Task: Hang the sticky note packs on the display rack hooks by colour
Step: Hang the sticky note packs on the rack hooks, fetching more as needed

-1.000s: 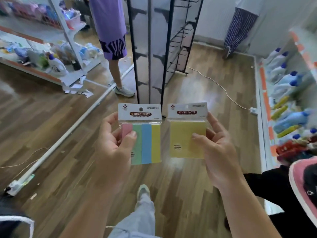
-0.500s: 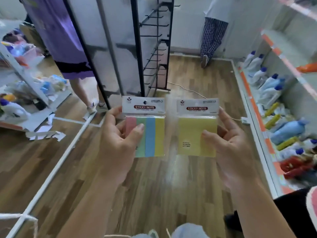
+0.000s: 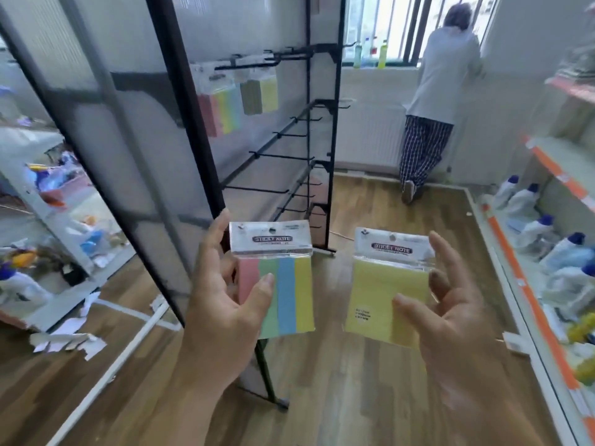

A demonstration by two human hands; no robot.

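Here, my left hand (image 3: 222,304) pinched a four-colour sticky note pack (image 3: 285,284) and my right hand (image 3: 450,320) pinched a plain yellow pack (image 3: 380,291), both upright, side by side before the black display rack (image 3: 335,123), where matching packs (image 3: 225,104) hung on its top hooks.

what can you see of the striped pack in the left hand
The striped pack is a clear plastic sleeve showing four vertical stripes: pink, green, blue, yellow. Its white header card reads STICKY NOTE and has a hang hole at top centre. The left hand holds it upright, facing the camera, thumb on the front over the pink and green stripes, fingers behind. It is on no hook, apart from the yellow pack.
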